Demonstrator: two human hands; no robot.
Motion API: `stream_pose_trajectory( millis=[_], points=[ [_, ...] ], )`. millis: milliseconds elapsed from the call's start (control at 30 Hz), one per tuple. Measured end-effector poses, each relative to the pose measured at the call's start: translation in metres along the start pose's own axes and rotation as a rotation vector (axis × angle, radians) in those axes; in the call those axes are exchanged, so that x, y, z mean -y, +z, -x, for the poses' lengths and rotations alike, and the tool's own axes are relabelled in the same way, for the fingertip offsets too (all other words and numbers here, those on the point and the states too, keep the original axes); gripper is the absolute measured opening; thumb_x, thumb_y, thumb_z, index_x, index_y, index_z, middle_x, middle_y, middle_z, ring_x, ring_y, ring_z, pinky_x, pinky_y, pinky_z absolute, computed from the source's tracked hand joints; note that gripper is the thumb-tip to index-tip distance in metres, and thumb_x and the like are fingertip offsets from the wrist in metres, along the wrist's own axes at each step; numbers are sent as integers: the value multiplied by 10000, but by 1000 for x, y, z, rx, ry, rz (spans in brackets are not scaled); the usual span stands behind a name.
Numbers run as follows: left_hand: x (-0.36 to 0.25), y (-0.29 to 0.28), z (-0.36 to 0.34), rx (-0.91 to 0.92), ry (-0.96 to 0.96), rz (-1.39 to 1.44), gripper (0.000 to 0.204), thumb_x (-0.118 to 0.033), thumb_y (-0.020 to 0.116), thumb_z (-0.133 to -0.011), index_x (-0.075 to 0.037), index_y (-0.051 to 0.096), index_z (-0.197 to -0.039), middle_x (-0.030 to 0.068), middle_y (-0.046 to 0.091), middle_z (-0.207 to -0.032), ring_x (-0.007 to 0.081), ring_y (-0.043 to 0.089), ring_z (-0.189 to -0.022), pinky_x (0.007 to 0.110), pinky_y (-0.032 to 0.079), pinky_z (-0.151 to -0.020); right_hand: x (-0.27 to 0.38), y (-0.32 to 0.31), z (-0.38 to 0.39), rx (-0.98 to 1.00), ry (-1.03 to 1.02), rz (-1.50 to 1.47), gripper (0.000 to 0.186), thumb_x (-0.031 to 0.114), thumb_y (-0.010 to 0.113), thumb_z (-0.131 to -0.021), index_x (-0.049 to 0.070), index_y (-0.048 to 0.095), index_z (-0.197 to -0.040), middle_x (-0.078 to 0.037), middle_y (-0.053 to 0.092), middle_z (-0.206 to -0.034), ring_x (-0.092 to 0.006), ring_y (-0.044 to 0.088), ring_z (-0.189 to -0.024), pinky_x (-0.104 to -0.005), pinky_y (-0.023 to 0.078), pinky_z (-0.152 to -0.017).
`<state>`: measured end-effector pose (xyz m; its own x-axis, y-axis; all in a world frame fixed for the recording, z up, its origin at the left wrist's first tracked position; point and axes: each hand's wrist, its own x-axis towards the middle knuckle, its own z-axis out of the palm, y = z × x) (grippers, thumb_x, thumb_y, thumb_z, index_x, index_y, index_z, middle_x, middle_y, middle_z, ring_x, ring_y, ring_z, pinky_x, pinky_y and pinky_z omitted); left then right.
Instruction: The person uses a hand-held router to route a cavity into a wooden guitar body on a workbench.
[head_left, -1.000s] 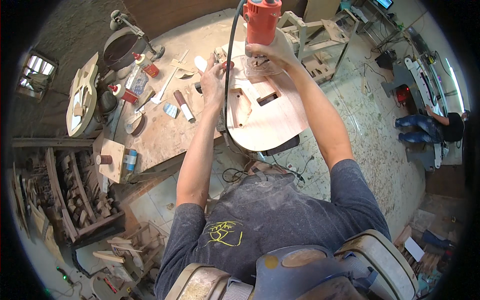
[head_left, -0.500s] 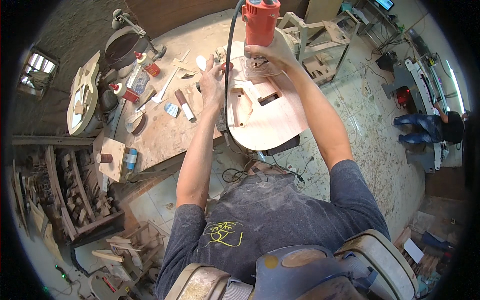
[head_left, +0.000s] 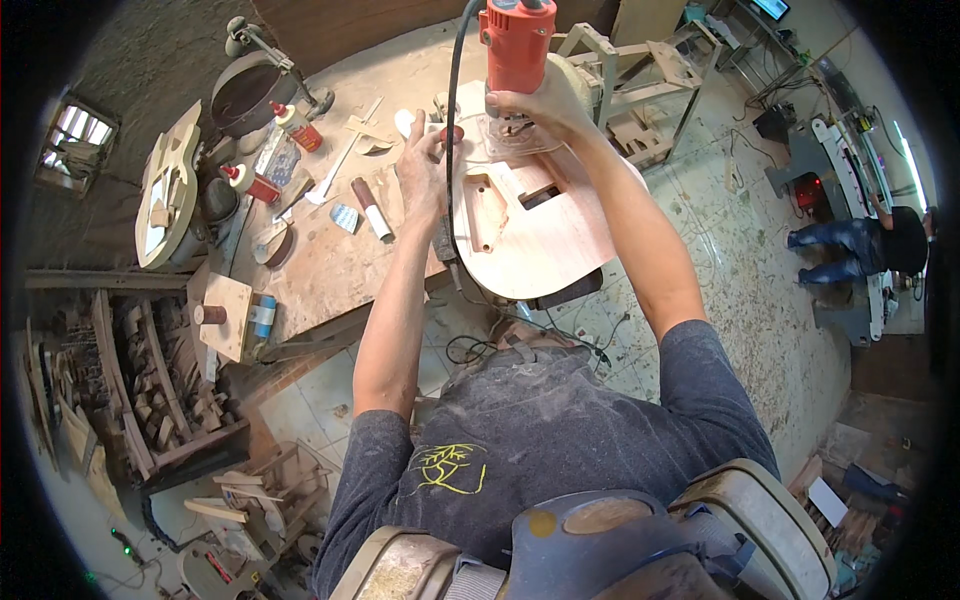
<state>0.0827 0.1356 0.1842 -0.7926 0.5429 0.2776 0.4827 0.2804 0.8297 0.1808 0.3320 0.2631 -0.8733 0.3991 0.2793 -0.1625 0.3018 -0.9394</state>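
My right hand wraps the router, probably heavy, best gripped low; left hand half-curled, hold unclear.

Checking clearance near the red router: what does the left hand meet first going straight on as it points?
Left hand: probably the white oval piece, right by its fingertips, though depth and contact are unclear. Past that, the workbench top runs toward the brown back panel.
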Motion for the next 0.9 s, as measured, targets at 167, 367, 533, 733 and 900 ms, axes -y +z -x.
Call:
stream_pose_trajectory(
  millis=[167,367,533,733,900],
  points=[
    [9,0,0,-21,44,24,276,-276,770,-866,-106,788,-1082,174,484,-1557,167,674,-712,312,557,-695,-1,4,1,-14,-26,7,447,249,847,-768,35,632,-1097,-31,679,-953,-124,651,-860,-303,533,-792],
    [7,-3,3,-27,32,51,235,-196,768,-860,-108,793,-1076,173,491,-1552,162,677,-706,307,560,-689,0,8,3,-19,-74,-1,388,292,831,-793,30,665,-1025,-38,696,-891,-134,669,-808,-305,534,-756],
    [7,-4,4,-43,19,26,223,-121,762,-853,-113,795,-1074,176,487,-1554,156,676,-713,307,563,-696,5,10,3,2,-98,18,373,275,829,-790,29,661,-1015,-32,692,-881,-132,661,-794,-307,528,-742],
    [11,-5,5,-74,37,49,223,-122,775,-838,-133,802,-1060,189,472,-1562,162,677,-732,309,563,-715,6,14,3,11,-102,-34,371,251,828,-789,30,656,-1033,-30,683,-916,-126,649,-823,-307,523,-760],
    [22,-5,6,-126,58,54,233,-120,786,-823,-122,805,-1055,214,422,-1590,158,709,-806,312,561,-738,8,21,1,52,-136,-67,373,238,826,-791,24,652,-1042,-29,678,-925,-123,643,-830,-310,522,-769]
  ],
)
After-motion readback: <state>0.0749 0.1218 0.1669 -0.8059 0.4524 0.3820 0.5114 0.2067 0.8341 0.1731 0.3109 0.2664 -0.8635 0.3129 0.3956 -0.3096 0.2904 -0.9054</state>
